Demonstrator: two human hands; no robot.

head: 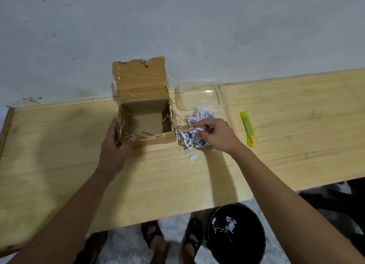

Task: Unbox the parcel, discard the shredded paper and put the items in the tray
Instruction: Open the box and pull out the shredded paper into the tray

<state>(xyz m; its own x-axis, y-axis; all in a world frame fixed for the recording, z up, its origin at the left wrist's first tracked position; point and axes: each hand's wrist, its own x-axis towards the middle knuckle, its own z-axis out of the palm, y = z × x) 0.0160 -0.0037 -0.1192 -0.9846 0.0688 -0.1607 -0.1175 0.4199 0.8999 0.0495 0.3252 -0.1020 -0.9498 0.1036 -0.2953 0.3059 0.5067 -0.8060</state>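
Your right hand (pixel 214 134) covers part of the shredded paper (pixel 194 128) so you cannot tell what its fingertips pinch, a small pale item (pixel 182 127) half buried there is too hidden to identify, and the bin (pixel 235 234) runs off the bottom edge.

A plain room in a home or small workspace, not a fitted workshop: a bare, scuffed white wall (pixel 177 22) at 12 o'clock, a light wood counter (pixel 59 145) pushed against it, pale marbled floor (pixel 173 222) at 6 o'clock, sandalled feet (pixel 192 238), and a black bin (pixel 235 236) beside them.
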